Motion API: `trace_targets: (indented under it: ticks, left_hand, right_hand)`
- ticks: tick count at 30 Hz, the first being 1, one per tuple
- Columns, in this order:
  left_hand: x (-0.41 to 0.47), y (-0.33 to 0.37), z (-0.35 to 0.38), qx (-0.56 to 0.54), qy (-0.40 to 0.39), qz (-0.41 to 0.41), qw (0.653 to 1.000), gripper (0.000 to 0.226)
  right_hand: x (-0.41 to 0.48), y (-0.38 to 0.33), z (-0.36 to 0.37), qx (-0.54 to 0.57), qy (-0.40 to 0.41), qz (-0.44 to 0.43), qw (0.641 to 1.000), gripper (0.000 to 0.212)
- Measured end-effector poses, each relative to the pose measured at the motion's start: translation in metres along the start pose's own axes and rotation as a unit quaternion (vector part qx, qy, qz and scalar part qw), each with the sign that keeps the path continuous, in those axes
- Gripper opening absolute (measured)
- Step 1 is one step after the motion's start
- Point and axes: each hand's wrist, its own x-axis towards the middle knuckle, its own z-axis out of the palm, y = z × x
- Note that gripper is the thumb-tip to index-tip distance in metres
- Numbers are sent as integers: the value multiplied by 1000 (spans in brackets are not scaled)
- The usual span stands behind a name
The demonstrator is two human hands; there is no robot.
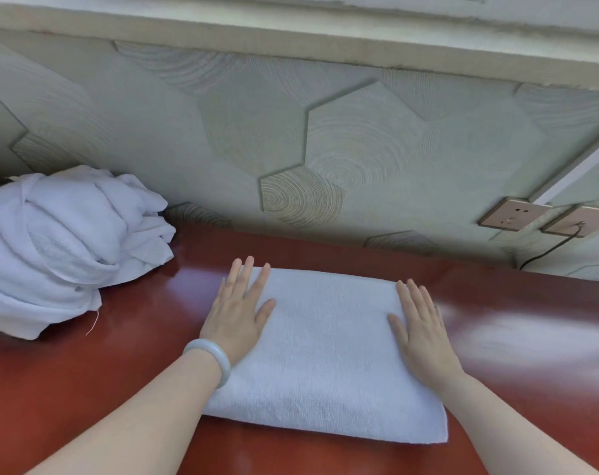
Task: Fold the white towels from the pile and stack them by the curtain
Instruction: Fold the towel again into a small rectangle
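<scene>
We press a folded white towel (325,351) flat on the red table (119,371), left hand (238,311) and right hand (423,332) open-fingered at its ends. The unfolded pile (61,245) sits left of that towel.

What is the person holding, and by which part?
Nothing is gripped: left hand and right hand press flat on both ends of the folded towel.
</scene>
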Motion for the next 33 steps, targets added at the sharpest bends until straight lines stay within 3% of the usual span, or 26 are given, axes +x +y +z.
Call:
trace_targets:
  ticks: [3,6,8,11,14,19,27,33]
  left_hand:
    - [7,-4,-18,-118,-50,8,992,63]
    - [-19,-11,-37,-296,8,-97,950,58]
    - [-46,-16,-43,-352,34,-194,915,41]
    - [-87,-22,-41,-343,8,-244,907,15]
    - [-119,-20,-40,-375,-7,-264,888,12]
    - [-144,-23,-31,-372,0,-253,893,20]
    - [-145,-39,-27,-435,-37,-253,863,11]
    - [-142,-35,-32,-371,-42,-286,883,8]
  right_hand:
    - [11,-22,-17,-84,50,13,995,65]
    - [15,-84,-16,-72,105,-117,985,61]
    - [19,-135,-5,-40,54,-221,973,55]
    - [34,-198,15,-49,-56,-313,947,52]
    - [53,-227,35,-96,-115,-281,948,55]
    - [57,-231,50,-144,-91,-239,956,71]
    - [60,-221,50,-140,-50,-287,946,61]
    - [63,-225,51,-127,-71,-278,949,61]
